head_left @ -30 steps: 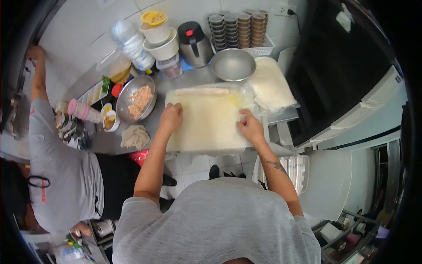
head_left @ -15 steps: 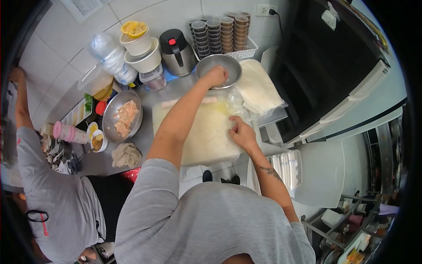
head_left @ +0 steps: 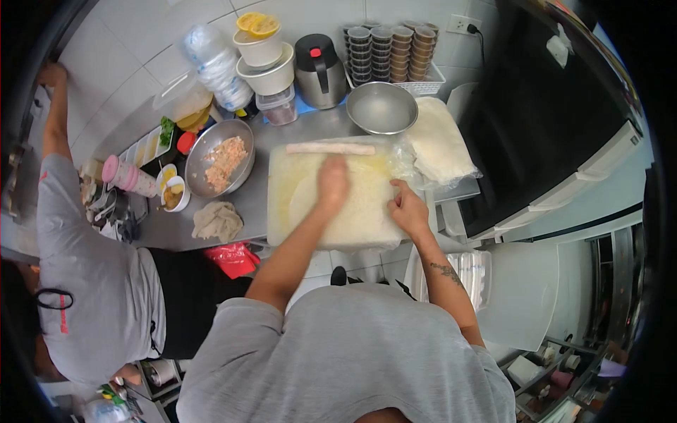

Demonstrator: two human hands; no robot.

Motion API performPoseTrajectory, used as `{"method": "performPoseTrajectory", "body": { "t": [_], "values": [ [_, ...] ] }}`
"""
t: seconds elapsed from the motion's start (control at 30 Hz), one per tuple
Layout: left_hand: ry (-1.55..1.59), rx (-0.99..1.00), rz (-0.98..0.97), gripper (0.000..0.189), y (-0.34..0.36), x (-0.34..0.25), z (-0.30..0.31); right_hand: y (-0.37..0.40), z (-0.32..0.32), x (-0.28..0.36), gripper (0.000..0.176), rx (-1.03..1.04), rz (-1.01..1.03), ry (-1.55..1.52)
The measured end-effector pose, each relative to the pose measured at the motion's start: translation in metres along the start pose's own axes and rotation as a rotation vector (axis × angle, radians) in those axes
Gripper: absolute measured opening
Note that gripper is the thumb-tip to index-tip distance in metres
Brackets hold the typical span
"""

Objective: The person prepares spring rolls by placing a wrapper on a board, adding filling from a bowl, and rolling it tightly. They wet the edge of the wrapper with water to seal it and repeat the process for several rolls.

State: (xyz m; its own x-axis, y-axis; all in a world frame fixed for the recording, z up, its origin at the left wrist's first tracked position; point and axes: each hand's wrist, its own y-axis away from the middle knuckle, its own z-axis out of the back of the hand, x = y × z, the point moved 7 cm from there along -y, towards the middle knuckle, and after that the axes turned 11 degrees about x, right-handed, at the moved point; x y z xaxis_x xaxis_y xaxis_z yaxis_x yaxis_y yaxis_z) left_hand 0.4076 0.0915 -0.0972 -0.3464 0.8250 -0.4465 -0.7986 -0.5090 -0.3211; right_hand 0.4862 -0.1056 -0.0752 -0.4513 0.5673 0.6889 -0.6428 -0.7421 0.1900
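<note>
My left hand (head_left: 333, 185) is smeared by motion over a pale, thin sheet (head_left: 363, 211) on the white board (head_left: 276, 162); its fingers cannot be made out. Just beyond it, a long pale-pink roll (head_left: 330, 148) lies along the board's far edge. My right hand (head_left: 409, 208) rests at the board's right side, index finger stretched out and thumb apart, the other fingers curled, with nothing visible in it. A steel bowl (head_left: 382, 109) stands behind the board, and a stack of white sheets (head_left: 441, 141) in clear plastic lies to the right.
A steel bowl (head_left: 199, 166) of pinkish shredded filling stands left of the board, near a crumpled cloth (head_left: 217, 221). Along the wall are a thermos jug (head_left: 321, 74) and stacked lidded cups (head_left: 402, 53). Another person (head_left: 106, 275) stands at the left; a black fridge (head_left: 522, 113) is at the right.
My left hand has come out of the steel bowl and back toward me onto the sheet. My right hand stays at the board's right side. The whole view has shifted slightly.
</note>
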Motion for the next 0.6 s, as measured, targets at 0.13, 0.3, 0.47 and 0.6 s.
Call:
{"method": "performPoseTrajectory", "body": {
  "t": [0.13,0.3,0.47,0.6],
  "values": [
    [-0.024,0.039,0.243,0.014,0.018,0.049,0.059,-0.003,-0.002,0.001,0.046,-0.039,0.047,0.068],
    [0.096,0.099,-0.044,0.011,0.056,0.014,0.05,-0.002,-0.001,-0.001,0.046,0.007,0.031,0.016],
    [-0.041,0.091,0.238,0.014,0.022,0.055,0.07,-0.016,0.023,0.004,0.042,-0.052,0.059,-0.054],
    [0.147,0.234,-0.043,0.017,0.006,-0.004,0.034,-0.048,0.053,-0.01,0.037,-0.367,0.038,0.206]
  ]
}}
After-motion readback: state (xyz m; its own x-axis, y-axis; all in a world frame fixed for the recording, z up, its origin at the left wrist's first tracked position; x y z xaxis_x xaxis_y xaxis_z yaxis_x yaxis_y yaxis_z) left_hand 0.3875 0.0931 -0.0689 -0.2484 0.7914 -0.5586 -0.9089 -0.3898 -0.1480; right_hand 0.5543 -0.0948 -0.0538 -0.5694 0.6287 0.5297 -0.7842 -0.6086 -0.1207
